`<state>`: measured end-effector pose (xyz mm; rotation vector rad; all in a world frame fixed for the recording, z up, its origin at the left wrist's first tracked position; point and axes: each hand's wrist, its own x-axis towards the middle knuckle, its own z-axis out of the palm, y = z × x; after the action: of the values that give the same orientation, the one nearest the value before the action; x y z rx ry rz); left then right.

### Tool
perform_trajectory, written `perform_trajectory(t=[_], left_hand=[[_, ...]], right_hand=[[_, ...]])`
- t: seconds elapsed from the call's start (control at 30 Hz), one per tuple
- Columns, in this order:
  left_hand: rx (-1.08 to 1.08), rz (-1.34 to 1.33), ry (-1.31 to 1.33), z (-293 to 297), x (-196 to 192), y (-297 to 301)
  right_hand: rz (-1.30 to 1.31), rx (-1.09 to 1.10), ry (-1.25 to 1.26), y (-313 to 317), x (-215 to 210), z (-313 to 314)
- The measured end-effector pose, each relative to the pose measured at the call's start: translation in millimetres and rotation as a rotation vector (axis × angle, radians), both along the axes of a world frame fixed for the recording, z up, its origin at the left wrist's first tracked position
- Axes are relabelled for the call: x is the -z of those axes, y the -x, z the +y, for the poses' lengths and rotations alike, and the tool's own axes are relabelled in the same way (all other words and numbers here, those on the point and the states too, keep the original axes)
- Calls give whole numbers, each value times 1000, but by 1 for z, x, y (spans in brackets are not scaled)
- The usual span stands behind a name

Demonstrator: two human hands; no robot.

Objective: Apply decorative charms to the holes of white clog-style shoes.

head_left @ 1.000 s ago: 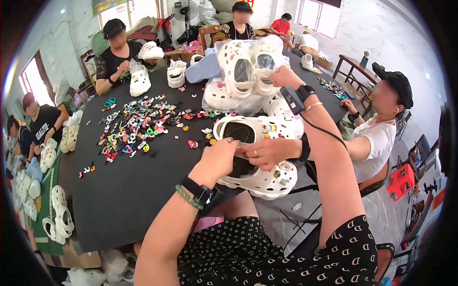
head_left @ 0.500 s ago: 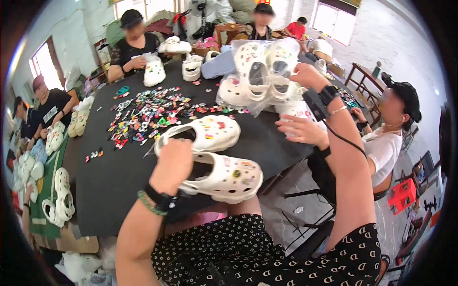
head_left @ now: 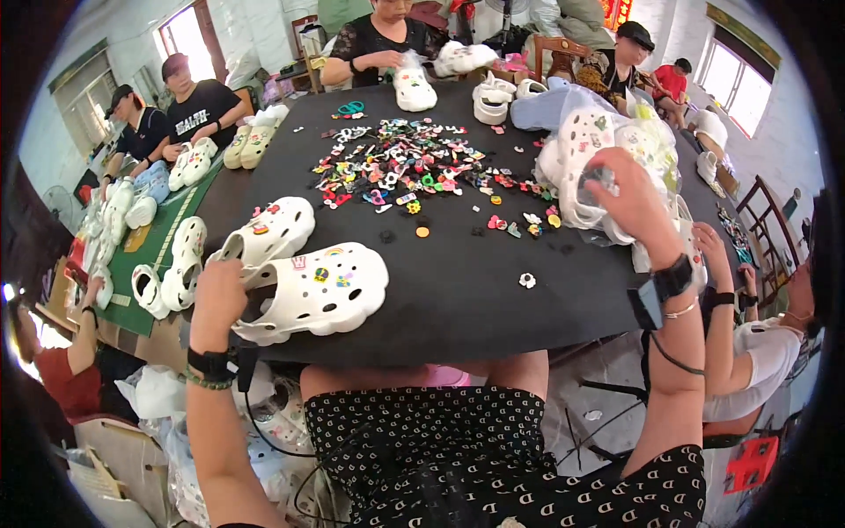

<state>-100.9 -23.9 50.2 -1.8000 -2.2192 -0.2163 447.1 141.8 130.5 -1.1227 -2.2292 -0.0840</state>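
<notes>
My left hand [head_left: 218, 295] is closed round the heel ends of a pair of white clogs [head_left: 330, 289] with colourful shoe charms, at the table's near left. The nearer clog shows a rainbow charm. The other clog [head_left: 275, 227] lies just behind it. At the right, my right hand [head_left: 627, 189] is over a white clog [head_left: 581, 132] wrapped in clear plastic, one of several piled together. Its thumb and fingers are apart and curved at the clog's opening, and I see no firm grip. A co-worker's hand [head_left: 711, 251] is beside this pile.
Loose shoe charms [head_left: 405, 163] are heaped across the dark table [head_left: 458, 299]. A flower charm [head_left: 527, 281] lies nearer me. Further clogs [head_left: 183, 264] stand on a green surface at left. Co-workers sit around. One across the table handles a white clog [head_left: 414, 88].
My view has turned left. My left hand has carried the pair of clogs leftward. My right hand has shifted from the bagged clogs' right side onto a clog's opening.
</notes>
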Motion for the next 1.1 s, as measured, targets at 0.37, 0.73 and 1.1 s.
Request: perform_trajectory(t=[0.37, 0.73, 1.1], left_hand=[[63, 11, -189, -10, -3, -71], [4, 127, -650, -37, -20, -103], [103, -381, -354, -15, 8, -95]], right_hand=[[-110, -64, 156, 13, 76, 9], [-199, -152, 330, 76, 132, 62], [-171, -92, 306, 167, 157, 147]])
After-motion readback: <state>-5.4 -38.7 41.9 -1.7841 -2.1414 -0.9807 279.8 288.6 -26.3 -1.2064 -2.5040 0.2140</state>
